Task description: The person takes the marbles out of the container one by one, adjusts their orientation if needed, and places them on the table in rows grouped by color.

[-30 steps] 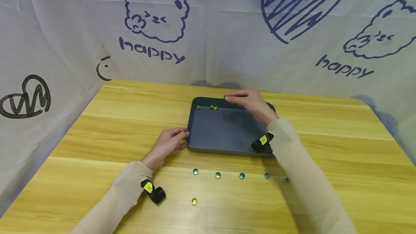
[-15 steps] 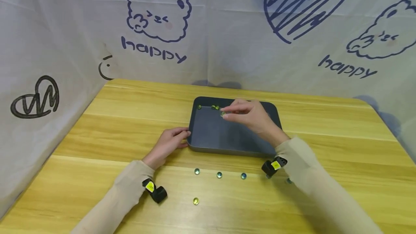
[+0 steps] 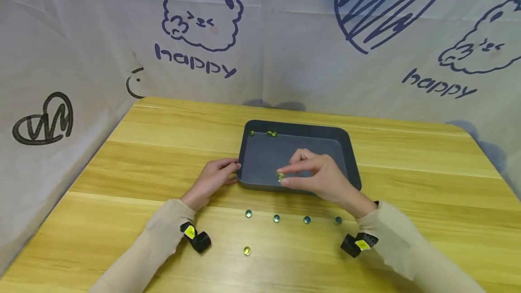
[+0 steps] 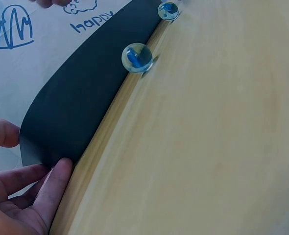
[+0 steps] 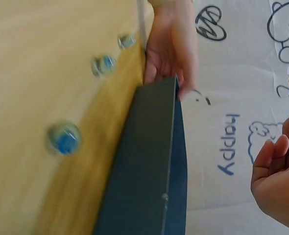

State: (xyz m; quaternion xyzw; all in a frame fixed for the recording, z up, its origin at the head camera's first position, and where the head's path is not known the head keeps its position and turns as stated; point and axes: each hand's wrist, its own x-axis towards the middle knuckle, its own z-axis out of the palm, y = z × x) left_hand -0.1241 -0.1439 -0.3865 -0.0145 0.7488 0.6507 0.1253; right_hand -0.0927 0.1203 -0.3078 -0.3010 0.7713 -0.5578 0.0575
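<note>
In the head view my right hand [image 3: 321,177] pinches a yellow-green marble [image 3: 280,177] between thumb and index finger, above the front part of a dark grey tray [image 3: 354,159]. My left hand [image 3: 210,180] grips the tray's front left corner, thumb at the rim; the left wrist view shows its fingers against the tray's outer wall [image 4: 81,93]. Three yellow-green marbles, among them a pair [image 3: 272,134] and a single marble [image 3: 252,133], lie inside along the tray's back wall. Several blue marbles [image 3: 277,218] stand in a row in front of the tray.
A lone yellow marble [image 3: 247,251] lies on the wooden table [image 3: 163,125] nearer to me than the blue row. White cloth [image 3: 285,58] with drawings hangs behind the table and on its left. My right forearm covers part of the table at right.
My right hand has come from the tray's back edge toward its front, carrying the yellow-green marble. My left hand has stayed at the tray's corner. The view has shifted slightly.
</note>
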